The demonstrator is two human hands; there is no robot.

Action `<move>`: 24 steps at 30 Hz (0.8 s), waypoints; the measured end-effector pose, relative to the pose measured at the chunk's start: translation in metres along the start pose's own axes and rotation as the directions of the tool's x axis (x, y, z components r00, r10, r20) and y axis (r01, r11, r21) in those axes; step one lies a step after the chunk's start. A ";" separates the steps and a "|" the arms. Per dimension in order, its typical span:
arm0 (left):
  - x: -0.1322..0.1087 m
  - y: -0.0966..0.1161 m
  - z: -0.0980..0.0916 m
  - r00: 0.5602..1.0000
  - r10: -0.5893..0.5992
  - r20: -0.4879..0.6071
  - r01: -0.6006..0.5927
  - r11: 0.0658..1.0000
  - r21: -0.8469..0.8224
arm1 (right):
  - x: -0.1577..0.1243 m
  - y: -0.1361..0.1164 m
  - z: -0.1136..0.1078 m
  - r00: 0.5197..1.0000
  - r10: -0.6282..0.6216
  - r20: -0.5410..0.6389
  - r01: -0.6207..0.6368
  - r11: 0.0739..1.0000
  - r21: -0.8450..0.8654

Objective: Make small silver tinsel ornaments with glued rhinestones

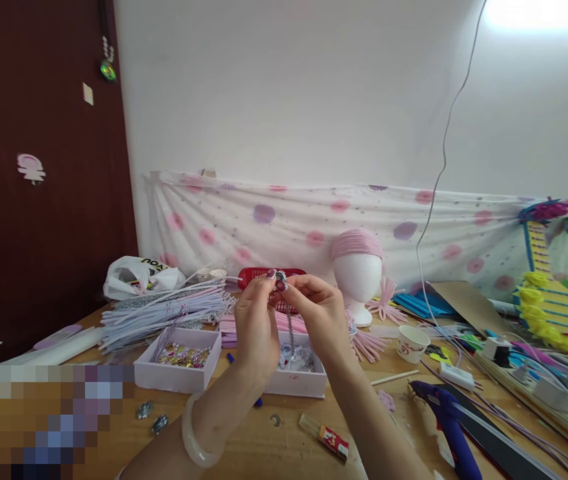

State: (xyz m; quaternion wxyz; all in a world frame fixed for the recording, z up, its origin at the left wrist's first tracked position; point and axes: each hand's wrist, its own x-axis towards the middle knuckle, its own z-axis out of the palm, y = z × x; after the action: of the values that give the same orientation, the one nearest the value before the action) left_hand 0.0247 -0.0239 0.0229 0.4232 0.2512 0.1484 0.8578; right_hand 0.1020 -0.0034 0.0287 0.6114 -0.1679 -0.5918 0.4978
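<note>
My left hand (257,320) and my right hand (320,310) are raised over the table, fingertips pinched together. Between them is a small dark, sparkly gem (281,276), from which a thin silvery strand (291,327) hangs down. Whether the strand is a chain or a wire I cannot tell. Right below my hands stands a white box (297,385) with clear and pale pieces in it. Another white box (171,378) to its left holds gold and pink gems (189,355). Two loose silvery gems (145,409) lie near my left forearm.
A purple glue gun (447,413) and a red-labelled lighter (325,437) lie at the front right. Behind stand a white foam head (358,283), a red basket (247,277) and a paper cup (413,343). Pale pipe cleaners (164,313) pile up left; a power strip (529,393) runs right.
</note>
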 end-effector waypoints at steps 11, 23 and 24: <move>0.009 -0.001 -0.006 0.959 -0.195 0.203 0.130 0.947 0.295 | 0.013 -0.022 -0.044 0.989 0.102 0.106 -0.080 0.978 -0.195; 0.031 0.063 -0.024 0.525 -0.493 0.694 -0.641 0.307 0.704 | 0.005 -0.038 -0.053 0.766 0.175 0.618 0.306 0.747 -0.591; 0.030 0.063 -0.024 0.510 -0.500 0.699 -0.675 0.272 0.686 | 0.004 -0.038 -0.051 0.751 0.183 0.634 0.328 0.730 -0.599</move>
State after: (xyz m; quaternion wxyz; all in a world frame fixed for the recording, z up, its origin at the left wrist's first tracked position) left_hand -0.0452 -0.0389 0.0415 0.1290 0.8423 0.3828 0.3569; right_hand 0.1627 0.0023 0.0483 0.2794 -0.1685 -0.9127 0.2461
